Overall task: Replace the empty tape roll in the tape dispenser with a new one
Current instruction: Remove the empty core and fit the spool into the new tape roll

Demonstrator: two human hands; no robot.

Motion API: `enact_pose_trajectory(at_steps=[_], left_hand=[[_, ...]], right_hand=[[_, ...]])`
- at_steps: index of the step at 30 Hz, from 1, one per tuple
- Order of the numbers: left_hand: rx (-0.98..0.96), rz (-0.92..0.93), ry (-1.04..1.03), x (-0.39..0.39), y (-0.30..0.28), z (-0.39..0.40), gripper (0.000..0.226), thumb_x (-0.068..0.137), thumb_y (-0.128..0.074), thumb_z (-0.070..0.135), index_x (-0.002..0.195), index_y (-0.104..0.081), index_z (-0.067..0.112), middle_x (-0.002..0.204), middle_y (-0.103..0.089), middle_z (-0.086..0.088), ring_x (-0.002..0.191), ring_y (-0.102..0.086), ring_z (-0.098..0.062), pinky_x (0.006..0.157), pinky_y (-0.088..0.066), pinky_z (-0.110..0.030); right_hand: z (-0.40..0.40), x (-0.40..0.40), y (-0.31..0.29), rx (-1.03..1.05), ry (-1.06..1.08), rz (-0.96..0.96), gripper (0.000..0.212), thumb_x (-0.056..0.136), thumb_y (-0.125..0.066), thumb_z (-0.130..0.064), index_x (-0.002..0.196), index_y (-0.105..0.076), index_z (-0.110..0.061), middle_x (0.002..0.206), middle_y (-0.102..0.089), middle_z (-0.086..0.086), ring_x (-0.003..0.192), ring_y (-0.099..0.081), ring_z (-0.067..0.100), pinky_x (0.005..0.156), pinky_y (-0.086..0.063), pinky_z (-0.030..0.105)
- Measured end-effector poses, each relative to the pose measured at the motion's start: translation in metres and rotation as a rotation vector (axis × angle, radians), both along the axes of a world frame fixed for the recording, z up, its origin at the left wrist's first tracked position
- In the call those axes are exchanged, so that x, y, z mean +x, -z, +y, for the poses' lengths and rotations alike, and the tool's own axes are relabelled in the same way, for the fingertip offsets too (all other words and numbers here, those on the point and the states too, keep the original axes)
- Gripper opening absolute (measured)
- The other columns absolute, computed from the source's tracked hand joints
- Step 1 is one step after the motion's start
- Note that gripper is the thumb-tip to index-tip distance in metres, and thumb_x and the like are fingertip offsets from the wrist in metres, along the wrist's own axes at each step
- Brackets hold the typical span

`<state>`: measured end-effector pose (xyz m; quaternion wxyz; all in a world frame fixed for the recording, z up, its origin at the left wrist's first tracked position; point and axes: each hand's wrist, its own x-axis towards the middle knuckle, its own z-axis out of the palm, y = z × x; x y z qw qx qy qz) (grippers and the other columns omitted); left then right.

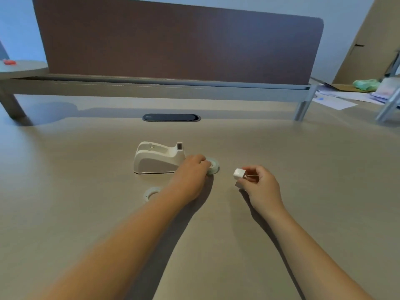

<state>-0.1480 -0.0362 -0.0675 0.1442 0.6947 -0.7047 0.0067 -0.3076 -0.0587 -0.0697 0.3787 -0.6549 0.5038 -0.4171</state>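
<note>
A white tape dispenser [158, 158] stands on the desk with its roll slot bare. Just right of it lies a tape roll [213, 166], and my left hand [190, 174] has its fingertips closed on that roll's left edge. An empty clear tape ring [150, 193] lies flat on the desk in front of the dispenser, partly hidden by my left forearm. My right hand [260, 185] holds a small white spindle core [239, 173] pinched between thumb and fingers, a little above the desk, right of the roll.
A dark cable grommet [171, 118] is set into the desk behind the dispenser. A brown partition screen [177, 44] closes off the back. Papers [337, 99] and clutter lie at the far right.
</note>
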Motion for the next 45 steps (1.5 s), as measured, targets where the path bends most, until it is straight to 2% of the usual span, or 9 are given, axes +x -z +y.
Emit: enact_pose_trajectory(at_steps=[2, 5, 7, 14, 16, 20, 25, 30, 45], left_hand=[[0.023, -0.071, -0.022, -0.005, 0.004, -0.012, 0.033, 0.086, -0.040, 0.007, 0.118, -0.049, 0.003, 0.128, -0.047, -0.017, 0.119, -0.039, -0.032, 0.101, -0.034, -0.038], [0.023, -0.096, -0.038, -0.007, 0.008, -0.023, 0.029, 0.087, -0.040, 0.006, 0.112, -0.054, 0.001, 0.124, -0.051, -0.017, 0.115, -0.042, -0.031, 0.099, -0.038, -0.039], [0.006, -0.009, -0.034, -0.008, 0.009, -0.025, 0.028, 0.087, -0.042, 0.009, 0.109, -0.056, 0.000, 0.126, -0.051, -0.015, 0.116, -0.043, -0.030, 0.099, -0.036, -0.037], [0.037, 1.182, -0.161, -0.011, -0.016, 0.013, 0.016, 0.088, -0.047, 0.019, 0.074, -0.052, 0.013, 0.072, -0.052, -0.003, 0.069, -0.049, -0.014, 0.063, -0.043, -0.025], [0.092, 1.469, -0.165, -0.006, -0.022, 0.028, 0.015, 0.089, -0.044, 0.017, 0.079, -0.053, 0.009, 0.080, -0.054, -0.008, 0.075, -0.053, -0.016, 0.070, -0.051, -0.024], [0.074, 1.685, -0.180, 0.007, -0.028, 0.048, 0.018, 0.089, -0.041, 0.012, 0.079, -0.055, 0.009, 0.091, -0.059, -0.012, 0.082, -0.059, -0.021, 0.082, -0.050, -0.035], [0.064, 1.722, -0.115, 0.024, -0.022, 0.062, 0.019, 0.091, -0.038, 0.016, 0.086, -0.055, 0.010, 0.087, -0.061, -0.008, 0.081, -0.060, -0.018, 0.080, -0.050, -0.032], [0.016, 1.709, -0.041, 0.034, -0.016, 0.065, 0.020, 0.091, -0.037, 0.014, 0.086, -0.055, 0.007, 0.087, -0.061, -0.007, 0.082, -0.060, -0.015, 0.077, -0.052, -0.024], [-0.090, 1.514, -0.025, 0.039, -0.010, 0.062, 0.017, 0.089, -0.040, 0.012, 0.078, -0.052, 0.010, 0.083, -0.058, -0.007, 0.081, -0.059, -0.015, 0.068, -0.055, -0.017]], right_hand=[[-0.004, -0.006, 0.005, 0.017, -0.004, -0.001, 0.014, 0.077, -0.063, -0.012, 0.088, -0.056, -0.019, 0.098, -0.061, 0.008, 0.071, -0.056, 0.003, 0.057, -0.048, 0.010], [-0.007, -0.010, 0.010, 0.064, -0.016, -0.009, 0.015, 0.076, -0.064, -0.016, 0.082, -0.056, -0.027, 0.098, -0.064, 0.008, 0.085, -0.062, 0.016, 0.080, -0.055, 0.039], [-0.008, -0.009, 0.009, 0.076, -0.013, -0.021, 0.013, 0.077, -0.063, -0.017, 0.083, -0.057, -0.027, 0.093, -0.064, 0.006, 0.083, -0.062, 0.017, 0.082, -0.054, 0.043], [0.008, 0.009, -0.003, 0.126, -0.085, -0.201, 0.025, 0.082, -0.057, -0.011, 0.108, -0.059, -0.011, 0.078, -0.057, -0.006, 0.069, -0.057, 0.008, 0.070, -0.050, 0.032], [0.016, 0.020, -0.009, 0.175, -0.112, -0.292, 0.021, 0.080, -0.059, -0.010, 0.100, -0.060, -0.015, 0.076, -0.056, -0.005, 0.071, -0.056, 0.013, 0.068, -0.049, 0.036], [0.032, 0.043, -0.016, 0.158, -0.168, -0.363, 0.011, 0.076, -0.065, -0.013, 0.086, -0.061, -0.017, 0.074, -0.058, -0.003, 0.073, -0.056, 0.016, 0.071, -0.050, 0.038], [0.044, 0.067, -0.014, -0.088, -0.223, -0.211, 0.016, 0.079, -0.061, -0.016, 0.095, -0.062, -0.013, 0.095, -0.066, 0.010, 0.088, -0.061, 0.020, 0.080, -0.053, 0.035], [0.040, 0.078, -0.011, -0.266, -0.242, -0.071, 0.017, 0.080, -0.060, -0.016, 0.097, -0.062, -0.011, 0.092, -0.061, 0.002, 0.080, -0.056, 0.008, 0.068, -0.044, 0.008], [0.035, 0.081, -0.010, -0.468, -0.259, 0.144, 0.020, 0.083, -0.056, -0.017, 0.097, -0.060, -0.005, 0.088, -0.054, 0.002, 0.077, -0.049, 0.013, 0.066, -0.038, 0.005]])
